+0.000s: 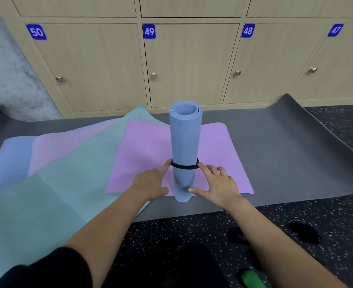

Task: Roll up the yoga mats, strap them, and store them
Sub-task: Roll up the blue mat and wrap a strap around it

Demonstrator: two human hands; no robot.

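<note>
A rolled blue yoga mat (pixel 185 140) stands upright on a flat pink mat (pixel 144 154). A black strap (pixel 184 166) circles the roll in its lower part. My left hand (pixel 150 181) touches the strap on its left side with the index finger. My right hand (pixel 217 186) holds the strap's right side with its fingers, and its thumb rests against the roll near the base. Flat teal (pixel 67 183), pink and blue mats fan out to the left, all lying on a dark grey mat (pixel 285 159).
Wooden lockers (pixel 188 65) numbered 50 to 47 line the wall behind the mats. More black straps (pixel 305 232) lie on the speckled floor at the lower right, beside a green object (pixel 252 278). A rough grey wall stands at the left.
</note>
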